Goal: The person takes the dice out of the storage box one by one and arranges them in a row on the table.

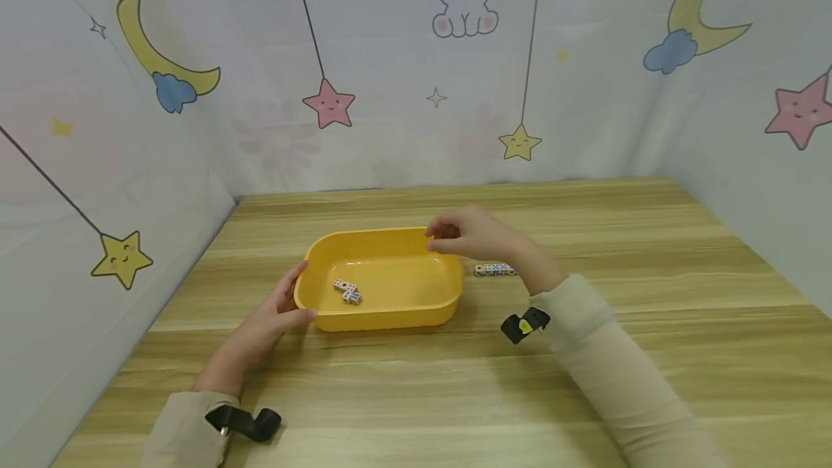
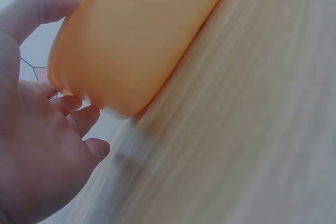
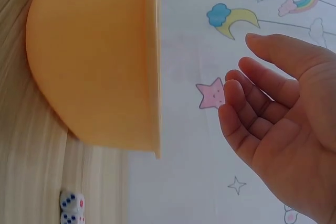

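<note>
A yellow plastic basin (image 1: 390,321) with rounded corners rests on the table. Several white dice (image 1: 347,292) lie together inside it, toward the left. My left hand (image 1: 276,316) holds the basin's left end, thumb at the near rim and fingers round the far side. In the left wrist view, the thumb and fingertips of that hand (image 2: 47,114) meet the basin's wall (image 2: 136,35). Above the basin's right back corner hovers my right hand (image 1: 477,233), fingers loosely bent and holding nothing. The right wrist view shows this hand's (image 3: 283,108) empty palm beside the basin (image 3: 94,61).
A row of white dice (image 1: 494,270) lies on the table right of the basin, partly behind the right forearm. Wood-grain table (image 1: 416,396) surrounds everything. A white cloth (image 1: 403,150) printed with stars, moons and a rabbit hangs behind and at both sides.
</note>
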`<state>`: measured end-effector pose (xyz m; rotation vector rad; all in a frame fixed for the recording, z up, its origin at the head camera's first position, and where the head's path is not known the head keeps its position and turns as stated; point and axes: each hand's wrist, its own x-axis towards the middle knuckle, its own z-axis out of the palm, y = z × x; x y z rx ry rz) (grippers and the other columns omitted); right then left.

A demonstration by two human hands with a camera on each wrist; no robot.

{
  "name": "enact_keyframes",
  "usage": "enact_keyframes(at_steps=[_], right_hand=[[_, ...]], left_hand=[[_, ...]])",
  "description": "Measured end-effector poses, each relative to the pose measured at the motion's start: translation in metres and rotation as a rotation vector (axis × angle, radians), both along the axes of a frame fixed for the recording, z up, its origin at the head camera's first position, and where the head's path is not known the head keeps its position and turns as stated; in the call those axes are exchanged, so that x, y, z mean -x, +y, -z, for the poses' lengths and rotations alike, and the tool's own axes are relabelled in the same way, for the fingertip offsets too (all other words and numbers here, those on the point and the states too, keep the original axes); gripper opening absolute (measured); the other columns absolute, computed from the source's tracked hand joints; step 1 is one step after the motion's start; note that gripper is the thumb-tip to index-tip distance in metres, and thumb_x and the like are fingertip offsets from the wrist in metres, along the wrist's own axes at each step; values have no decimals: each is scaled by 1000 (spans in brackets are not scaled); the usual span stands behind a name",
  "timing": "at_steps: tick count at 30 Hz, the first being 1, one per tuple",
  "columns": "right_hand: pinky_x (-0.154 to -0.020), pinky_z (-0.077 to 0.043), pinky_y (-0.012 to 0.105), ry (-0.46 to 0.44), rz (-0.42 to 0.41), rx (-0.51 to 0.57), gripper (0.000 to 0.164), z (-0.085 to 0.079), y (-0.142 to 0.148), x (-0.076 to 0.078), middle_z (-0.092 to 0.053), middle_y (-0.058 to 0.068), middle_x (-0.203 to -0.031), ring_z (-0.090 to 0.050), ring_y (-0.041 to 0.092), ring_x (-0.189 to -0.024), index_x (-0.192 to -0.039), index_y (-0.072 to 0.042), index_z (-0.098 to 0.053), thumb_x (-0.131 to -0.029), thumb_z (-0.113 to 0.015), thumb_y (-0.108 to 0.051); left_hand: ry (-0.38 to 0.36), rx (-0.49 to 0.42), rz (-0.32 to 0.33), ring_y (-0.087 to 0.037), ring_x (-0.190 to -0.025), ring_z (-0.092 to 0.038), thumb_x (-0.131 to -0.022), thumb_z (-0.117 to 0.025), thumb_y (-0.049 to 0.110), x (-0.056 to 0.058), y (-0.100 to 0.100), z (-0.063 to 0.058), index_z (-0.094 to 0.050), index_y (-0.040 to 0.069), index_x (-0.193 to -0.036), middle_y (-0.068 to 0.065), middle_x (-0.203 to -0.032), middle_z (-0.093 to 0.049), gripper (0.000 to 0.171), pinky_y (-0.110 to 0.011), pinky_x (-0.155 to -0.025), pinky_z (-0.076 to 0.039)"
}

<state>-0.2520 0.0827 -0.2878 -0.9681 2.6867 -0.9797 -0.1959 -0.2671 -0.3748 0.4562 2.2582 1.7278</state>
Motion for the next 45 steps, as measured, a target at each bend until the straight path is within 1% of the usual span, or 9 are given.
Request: enact_keyframes(at_steps=[7,16,17,20,23,24,28,34,45], right_hand=[[-69,-47,25,39,-67,-13,24,3,-22,1,-61,-5,-85,-54,11,-77,-101,-12,-63,-86,-59,-30],[-71,-47,21,18,-138,-17,27,11,-53,-2,-61,-5,-88,-55,9,-78,-104,-10,-63,-86,-59,-29],[-71,-47,20,20,-142,-21,27,12,-56,-2,-61,-5,-89,-55,9,-78,-104,-9,-63,-86,-58,-29],[-71,-47,20,9,-148,-30,28,14,-66,-2,-61,-3,-90,-55,9,-79,-105,-8,-62,-86,-58,-28],[-72,-47,20,-9,-148,-29,27,17,-74,-1,-62,-2,-91,-55,9,-81,-105,-7,-63,-86,-58,-27],[-73,-46,20,-15,-147,-30,28,19,-77,-1,-62,-3,-91,-55,9,-81,-105,-7,-62,-86,-59,-27],[-74,-46,19,-34,-139,-39,30,26,-88,1,-62,-4,-92,-55,9,-82,-105,-7,-63,-85,-60,-28],[-72,-45,17,-37,-139,-87,27,34,-104,2,-62,-4,-90,-55,7,-80,-102,-8,-64,-84,-62,-27],[-65,-43,16,-76,-94,-92,19,47,-120,4,-60,-3,-81,-51,8,-73,-95,-8,-65,-82,-63,-22]], left_hand=[[12,-14,11,-31,-136,-9,-84,-58,10,0,0,-1,3,14,-145,-13,-151,0,86,-4,-90,-28],[8,18,2,-30,-136,-11,-84,-58,13,1,-1,1,2,15,-145,-12,-151,0,86,-8,-94,-27],[7,21,2,-29,-136,-11,-84,-58,14,1,-1,1,2,15,-145,-11,-151,-1,86,-12,-98,-26],[6,20,1,-30,-136,-11,-84,-58,14,1,-1,2,2,16,-145,-11,-151,-1,86,-9,-95,-27],[8,23,1,-30,-136,-11,-84,-58,14,2,0,2,2,16,-145,-11,-151,-1,86,-19,-102,-25],[8,26,-1,-29,-136,-12,-84,-58,14,2,0,2,2,16,-145,-11,-151,-1,86,-19,-102,-25],[7,26,-4,-29,-136,-12,-84,-58,13,2,0,2,2,16,-145,-11,-151,-2,86,-33,-106,-19],[10,8,5,-30,-136,-11,-83,-58,12,2,0,1,1,16,-145,-11,-151,0,86,-15,-99,-26],[11,-25,18,-30,-136,-10,-83,-58,9,3,0,3,2,14,-145,-12,-151,-1,86,-6,-92,-28]])
